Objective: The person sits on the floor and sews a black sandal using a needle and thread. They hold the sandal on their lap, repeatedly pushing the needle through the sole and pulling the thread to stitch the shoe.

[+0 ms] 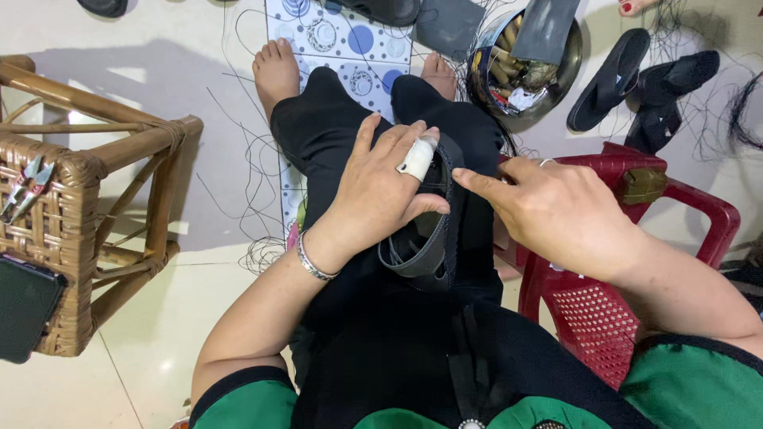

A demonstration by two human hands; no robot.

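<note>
Glossy cream floor tiles [199, 71], person seated, head view looking down over black-trousered knees.

Landmark: dark grey curved shoe-upper piece [425, 246], resting on the lap at frame centre. Looks like thin synthetic leather or rubbery sheet, bent into a loop, matte, with a stitched or piped edge. Judged light, floppy, not fragile, mildly grippy; it would collapse if held by one end, so best taken along the rim with a pinch while the other hand braces the body.

Left hand [377, 187] lies over the piece's left side, fingers spread and curled onto its top edge, thumb hooked toward the inside; grasping it. White tape wrap [417, 159] on one finger, silver metal bangle [312, 260] at the wrist.

Right hand [556, 210] sits just right of the piece, index finger extended and touching the rim near the top, other fingers loosely bent. Cannot tell whether it pinches a needle or thread; nothing visible in it.

Right of the piece: dark red plastic stool with perforated seat [596, 318]. Above-right: round steel bowl of spools and scraps [524, 75], black flat sandals [608, 79] beyond it. Above the piece: blue-dotted white mat [342, 36] under the bare feet, loose black thread [254, 167] strewn about. Far left: woven brown cane stool [79, 222] with small snips [24, 191] and a dark phone [24, 306] on it.
</note>
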